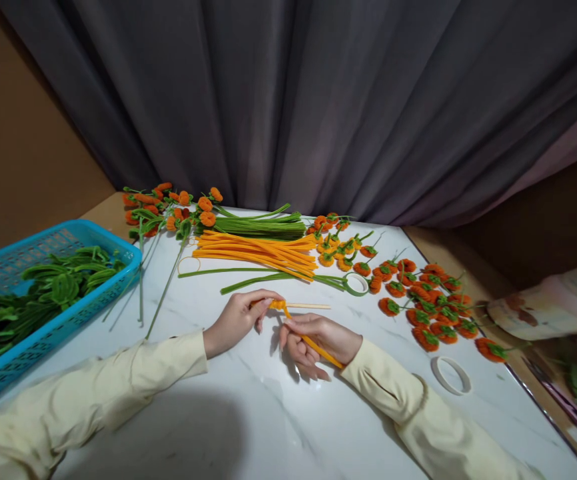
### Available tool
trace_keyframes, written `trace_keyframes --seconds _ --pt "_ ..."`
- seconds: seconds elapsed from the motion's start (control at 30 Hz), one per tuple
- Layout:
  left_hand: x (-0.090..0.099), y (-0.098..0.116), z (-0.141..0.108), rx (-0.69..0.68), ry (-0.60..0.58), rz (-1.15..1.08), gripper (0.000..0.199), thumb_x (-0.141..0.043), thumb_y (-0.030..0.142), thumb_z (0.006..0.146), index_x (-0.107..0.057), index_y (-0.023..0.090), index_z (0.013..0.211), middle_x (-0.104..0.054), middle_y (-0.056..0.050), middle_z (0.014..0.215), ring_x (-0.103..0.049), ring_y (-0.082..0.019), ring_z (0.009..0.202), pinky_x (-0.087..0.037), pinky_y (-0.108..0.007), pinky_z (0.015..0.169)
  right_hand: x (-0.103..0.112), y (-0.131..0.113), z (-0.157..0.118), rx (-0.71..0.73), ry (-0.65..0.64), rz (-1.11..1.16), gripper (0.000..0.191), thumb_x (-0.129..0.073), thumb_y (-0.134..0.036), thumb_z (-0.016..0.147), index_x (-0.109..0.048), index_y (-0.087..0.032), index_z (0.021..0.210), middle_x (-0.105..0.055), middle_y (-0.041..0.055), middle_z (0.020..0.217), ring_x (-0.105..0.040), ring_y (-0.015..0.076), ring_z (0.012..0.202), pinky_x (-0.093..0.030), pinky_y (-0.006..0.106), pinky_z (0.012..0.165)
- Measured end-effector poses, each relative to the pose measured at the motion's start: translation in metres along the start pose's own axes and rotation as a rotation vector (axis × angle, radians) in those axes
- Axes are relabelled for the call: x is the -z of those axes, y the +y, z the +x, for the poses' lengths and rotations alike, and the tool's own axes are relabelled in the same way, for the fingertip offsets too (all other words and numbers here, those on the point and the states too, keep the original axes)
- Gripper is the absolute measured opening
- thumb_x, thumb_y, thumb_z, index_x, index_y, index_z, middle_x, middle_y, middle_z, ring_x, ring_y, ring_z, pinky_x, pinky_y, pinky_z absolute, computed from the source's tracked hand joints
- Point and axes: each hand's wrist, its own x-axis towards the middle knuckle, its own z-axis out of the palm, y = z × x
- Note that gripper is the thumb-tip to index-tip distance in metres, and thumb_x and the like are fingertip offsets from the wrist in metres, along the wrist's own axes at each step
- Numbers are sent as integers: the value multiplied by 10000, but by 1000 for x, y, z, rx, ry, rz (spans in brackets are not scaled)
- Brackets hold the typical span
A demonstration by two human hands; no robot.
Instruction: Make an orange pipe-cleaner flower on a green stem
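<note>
Near the middle of the table, my left hand (242, 319) pinches a thin wooden stick (311, 307) that points to the right. Coils of an orange pipe cleaner (324, 352) wrap round the stick beside my left fingertips. The pipe cleaner's loose length runs down through my right hand (321, 341), whose thumb and finger are closed on it. Just beyond my hands lie several green stems (278, 275) and a bundle of orange pipe cleaners (253, 250). Farther back is a bundle of green pipe cleaners (263, 227).
A blue basket (133, 257) of green leaves (63, 287) stands at left. Orange flowers on stems (207, 219) lie at back left, and several orange flower heads (436, 310) spread at right. A roll of tape (356, 284), a white ring (436, 377) and scissors (563, 400) lie around.
</note>
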Motion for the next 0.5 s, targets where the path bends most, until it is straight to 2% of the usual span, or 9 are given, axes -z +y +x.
trace_keyframes --seconds 0.2,0.37,0.5 --pt "2 2 -2 -24 0 133 312 -446 343 858 -651 120 936 -628 -39 709 -384 -53 371 -310 -199 392 -2 -2 -2 -1 -33 -23 288 -492 -309 866 -584 -36 847 -548 30 477 -539 159 341 -369 181 241" --pt "3 4 -2 -130 1 221 248 -469 265 841 -679 133 851 -660 -48 741 -528 -126 584 -372 -209 530 2 -1 -4 8 -84 -4 285 -460 -269 874 -591 -20 834 -529 24 442 -501 151 290 -313 178 212" --pt "5 0 -2 -163 -18 252 239 -475 249 834 -683 132 845 -671 -57 783 -560 -155 675 -391 -222 601 6 -1 -5 5 -154 67 263 -443 -251 867 -577 -28 838 -517 17 430 -477 149 266 -306 181 201"
